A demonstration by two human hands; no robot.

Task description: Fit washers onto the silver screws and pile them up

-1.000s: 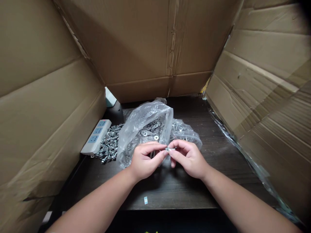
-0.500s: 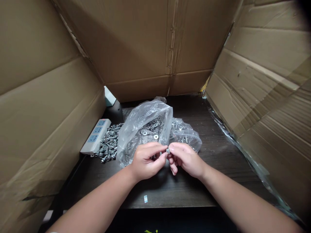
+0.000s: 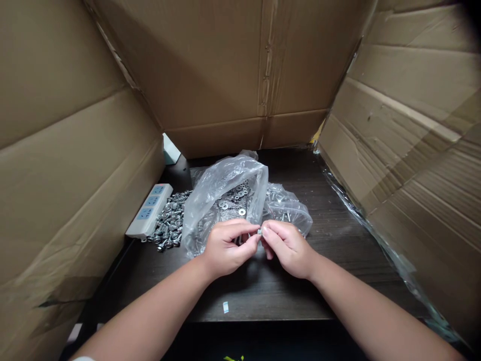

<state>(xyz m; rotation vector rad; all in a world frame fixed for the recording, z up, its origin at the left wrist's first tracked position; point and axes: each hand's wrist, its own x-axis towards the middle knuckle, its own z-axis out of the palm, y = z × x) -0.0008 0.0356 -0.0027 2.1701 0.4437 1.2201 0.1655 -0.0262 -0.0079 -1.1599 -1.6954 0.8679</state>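
Over the front of the table, my left hand (image 3: 229,248) and my right hand (image 3: 287,248) meet fingertip to fingertip. Both pinch one small metal fastener (image 3: 259,231). Only a bright, squarish bit of it shows, like a nut or a bolt head; fingers hide the rest. Just behind my left hand lies an open clear plastic bag (image 3: 210,193) with loose washers (image 3: 242,212) and small nuts inside. Beyond my right hand is a second clear bag (image 3: 291,203) holding bolts. A heap of bolts (image 3: 171,220) lies to the left of the open bag.
A white power strip (image 3: 146,213) lies left of the heap, against a cardboard wall (image 3: 93,160). Cardboard also stands at the back and right. A small white-and-blue scrap (image 3: 225,307) is near the front edge of the dark table (image 3: 349,250).
My right hand's fingers have curled in, and its thumb has shifted onto the fastener. My left hand keeps its pinch in nearly the same place.
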